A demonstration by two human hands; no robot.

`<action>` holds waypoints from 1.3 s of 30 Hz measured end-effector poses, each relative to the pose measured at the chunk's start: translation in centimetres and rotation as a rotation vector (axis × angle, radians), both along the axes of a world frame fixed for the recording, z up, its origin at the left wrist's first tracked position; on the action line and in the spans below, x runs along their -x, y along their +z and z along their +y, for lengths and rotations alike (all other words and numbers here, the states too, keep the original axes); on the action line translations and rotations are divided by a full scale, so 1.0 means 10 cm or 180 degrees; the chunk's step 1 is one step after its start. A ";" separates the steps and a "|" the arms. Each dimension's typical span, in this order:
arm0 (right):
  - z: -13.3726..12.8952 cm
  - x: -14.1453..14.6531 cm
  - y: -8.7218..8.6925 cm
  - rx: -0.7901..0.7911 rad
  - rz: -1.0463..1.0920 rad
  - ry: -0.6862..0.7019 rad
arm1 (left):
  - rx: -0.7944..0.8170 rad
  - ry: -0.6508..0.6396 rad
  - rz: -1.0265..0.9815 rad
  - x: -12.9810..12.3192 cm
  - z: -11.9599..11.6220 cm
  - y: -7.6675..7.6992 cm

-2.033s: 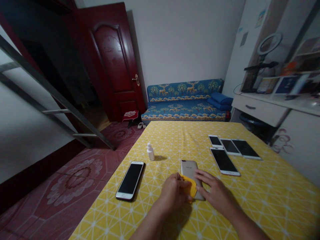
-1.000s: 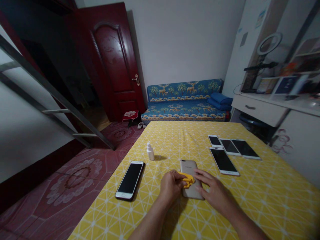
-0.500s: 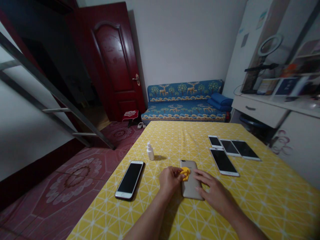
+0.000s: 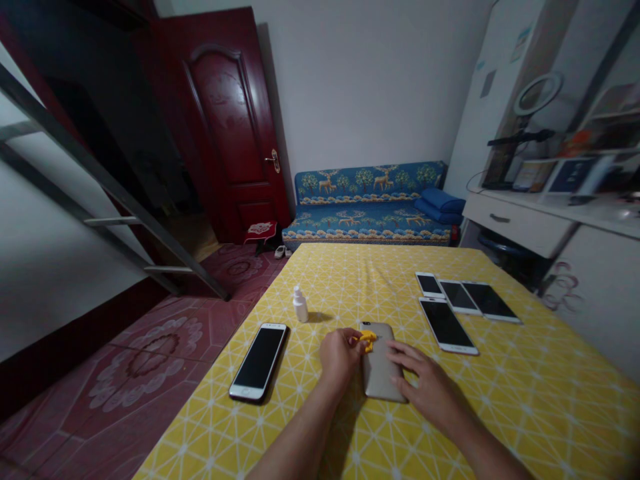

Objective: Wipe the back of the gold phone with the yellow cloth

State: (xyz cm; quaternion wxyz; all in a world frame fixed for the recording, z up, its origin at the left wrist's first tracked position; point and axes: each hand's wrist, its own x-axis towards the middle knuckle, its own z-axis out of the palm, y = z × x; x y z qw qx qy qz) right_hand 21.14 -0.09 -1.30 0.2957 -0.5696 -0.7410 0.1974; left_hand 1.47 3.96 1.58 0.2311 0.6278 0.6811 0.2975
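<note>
Yellow cloth (image 4: 369, 341): small crumpled scrap, pressed against the far left part of the gold phone's back.
Left hand (image 4: 341, 360): narrow grip, thumb and fingers pinching the yellow cloth at the phone's left edge.
Right hand (image 4: 425, 383): wide grip, fingers spread, holding nothing closed; its fingertips (image 4: 395, 363) rest on the phone's right edge.
Gold phone (image 4: 379, 373): lying flat, back facing up, between both hands, with its camera at the far end.
Counter (image 4: 500, 400): covered by a yellow cloth with a white lattice print; it carries all the phones and the bottle.
White bottle (image 4: 300, 305): small, upright, standing left of the gold phone and farther from the person.
Left phone (image 4: 259, 362): white-framed, dark screen facing up, near the counter's left edge, apart from the hands.
Right phones (image 4: 447, 325): four, screens up, grouped toward the far right, close beside one another, well right of the gold phone.
Blue sofa (image 4: 367, 207): deer-patterned, just beyond the counter's far edge.
Red door (image 4: 225, 127): dark wood, standing left of the blue sofa.
White drawer unit (image 4: 517, 223): far right, with a ring light (image 4: 537, 93) above it.
Red floor (image 4: 145, 360): patterned tiles, left of the counter.
</note>
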 end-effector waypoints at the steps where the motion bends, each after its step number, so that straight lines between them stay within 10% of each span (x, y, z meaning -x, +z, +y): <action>1: 0.00 0.00 0.00 -0.0001 -0.0008 0.0009 | -0.0014 0.0005 0.0028 -0.01 0.00 0.00; 28: 0.01 0.01 0.01 0.0037 0.0074 0.0013 | -0.0210 0.0400 0.0435 -0.18 0.35 -0.02; 39: 0.01 0.02 0.02 0.0040 0.0017 0.0005 | -0.0630 -0.0238 0.0372 -0.17 0.36 -0.08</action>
